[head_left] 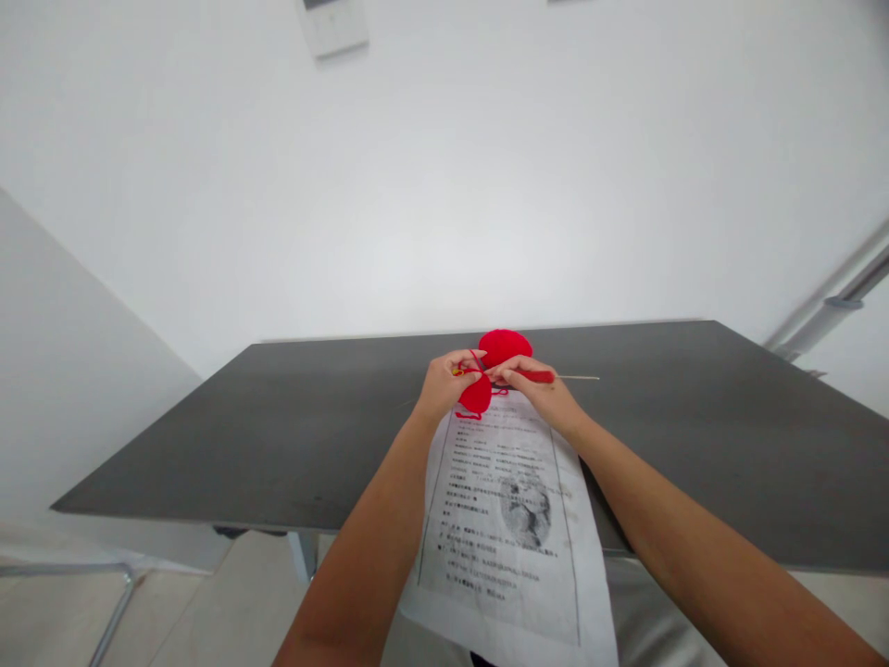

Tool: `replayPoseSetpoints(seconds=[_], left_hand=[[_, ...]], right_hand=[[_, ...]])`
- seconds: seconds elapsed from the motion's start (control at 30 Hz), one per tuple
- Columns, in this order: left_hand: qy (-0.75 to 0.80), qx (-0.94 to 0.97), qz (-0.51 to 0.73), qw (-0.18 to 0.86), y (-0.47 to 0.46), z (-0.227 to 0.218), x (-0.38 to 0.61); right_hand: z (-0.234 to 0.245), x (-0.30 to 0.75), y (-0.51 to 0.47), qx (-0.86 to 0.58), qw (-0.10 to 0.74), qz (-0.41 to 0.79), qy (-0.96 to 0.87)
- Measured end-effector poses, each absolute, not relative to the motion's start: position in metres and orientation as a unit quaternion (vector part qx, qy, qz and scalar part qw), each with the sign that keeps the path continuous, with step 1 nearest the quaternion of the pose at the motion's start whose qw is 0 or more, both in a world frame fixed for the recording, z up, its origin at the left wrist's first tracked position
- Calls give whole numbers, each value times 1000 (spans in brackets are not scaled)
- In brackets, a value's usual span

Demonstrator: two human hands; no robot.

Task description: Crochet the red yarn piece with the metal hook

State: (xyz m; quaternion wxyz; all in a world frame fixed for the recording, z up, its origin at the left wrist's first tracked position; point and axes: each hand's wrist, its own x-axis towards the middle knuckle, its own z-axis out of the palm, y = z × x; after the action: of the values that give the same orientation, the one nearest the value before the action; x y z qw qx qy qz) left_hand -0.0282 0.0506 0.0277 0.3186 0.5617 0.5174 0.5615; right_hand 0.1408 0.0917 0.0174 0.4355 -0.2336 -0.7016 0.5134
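My left hand [445, 382] is closed on a small red crochet piece [476, 396], with a strand of red yarn running up over its fingers. A bit of yellow shows at the piece beside those fingers. In my right hand [536, 387] is a crochet hook [538, 376] with a red handle, its thin metal end sticking out to the right. The hook's working tip meets the crochet piece between both hands, and the fingers partly hide it. Just behind the hands lies a ball of red yarn [506, 346].
A printed sheet of paper [500, 574] with a picture on it lies under my forearms and hangs over the front edge of the dark table [312, 445]. A white wall [444, 185] stands behind the table. A grey pipe [844, 304] runs at the right.
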Motion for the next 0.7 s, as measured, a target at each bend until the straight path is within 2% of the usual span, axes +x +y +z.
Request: replayPoseSetpoints(seconds=[0.17, 0.4, 0.7], left_hand=[[502, 586, 559, 302, 49, 28, -24], [499, 515, 590, 371, 54, 28, -24], [498, 474, 591, 423, 57, 26, -26]], right_hand=[[16, 138, 93, -228, 452, 430, -748], [16, 137, 90, -221, 496, 353, -762], [15, 142, 93, -214, 469, 314, -797]])
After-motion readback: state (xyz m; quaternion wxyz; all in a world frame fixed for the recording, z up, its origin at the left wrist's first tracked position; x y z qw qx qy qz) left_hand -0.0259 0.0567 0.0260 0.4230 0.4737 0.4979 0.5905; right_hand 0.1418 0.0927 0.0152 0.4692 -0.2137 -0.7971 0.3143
